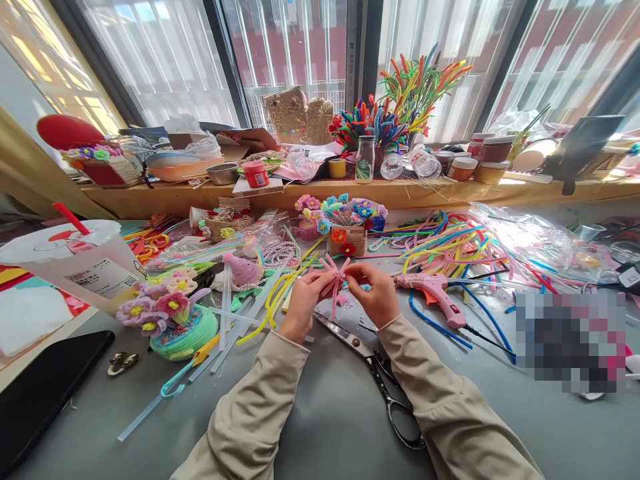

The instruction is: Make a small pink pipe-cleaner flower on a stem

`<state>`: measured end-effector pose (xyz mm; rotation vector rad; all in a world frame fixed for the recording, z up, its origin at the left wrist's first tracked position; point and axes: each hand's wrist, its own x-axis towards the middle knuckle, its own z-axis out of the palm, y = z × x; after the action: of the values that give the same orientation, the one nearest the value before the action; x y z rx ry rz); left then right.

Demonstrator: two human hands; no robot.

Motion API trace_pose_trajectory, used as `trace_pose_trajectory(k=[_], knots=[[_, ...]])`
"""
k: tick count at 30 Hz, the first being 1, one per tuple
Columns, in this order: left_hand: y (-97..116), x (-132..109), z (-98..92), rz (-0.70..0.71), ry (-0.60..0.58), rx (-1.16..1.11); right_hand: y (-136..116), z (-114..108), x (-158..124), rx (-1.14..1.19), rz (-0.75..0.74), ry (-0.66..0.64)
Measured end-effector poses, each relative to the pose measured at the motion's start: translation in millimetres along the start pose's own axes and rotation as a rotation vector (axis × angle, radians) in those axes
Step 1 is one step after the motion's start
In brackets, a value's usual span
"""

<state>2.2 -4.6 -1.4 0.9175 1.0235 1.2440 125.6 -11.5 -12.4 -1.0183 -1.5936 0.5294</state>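
Both my hands meet over the middle of the grey table (325, 413), pinching a small pink pipe-cleaner bow (334, 280). My left hand (303, 303) grips its left side with curled fingers. My right hand (373, 293) holds the right side, fingers closed on it. Loose pink ends stick out above and below my fingers. Black-handled scissors (380, 373) lie on the table just under my wrists. A pink glue gun (435, 293) rests right of my right hand.
Loose coloured pipe cleaners (450, 243) spread at the right. A basket of pipe-cleaner flowers (345, 230) stands behind my hands. A green flower basket (175, 320), a lidded drink cup (80, 263) and a black phone (45, 393) sit left. Jars crowd the window ledge (320, 190).
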Motion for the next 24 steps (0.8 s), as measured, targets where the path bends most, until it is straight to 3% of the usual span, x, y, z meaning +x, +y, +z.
trace_pose_trajectory(k=[11,24], knots=[[-0.7,0.3,-1.0,0.008,0.027,0.022,1.0,0.0,0.6,0.026,0.017,0.055],[-0.1,-0.8,-2.0,-0.037,-0.02,-0.014,-2.5,-0.9,-1.7,-0.454,-0.213,-0.003]])
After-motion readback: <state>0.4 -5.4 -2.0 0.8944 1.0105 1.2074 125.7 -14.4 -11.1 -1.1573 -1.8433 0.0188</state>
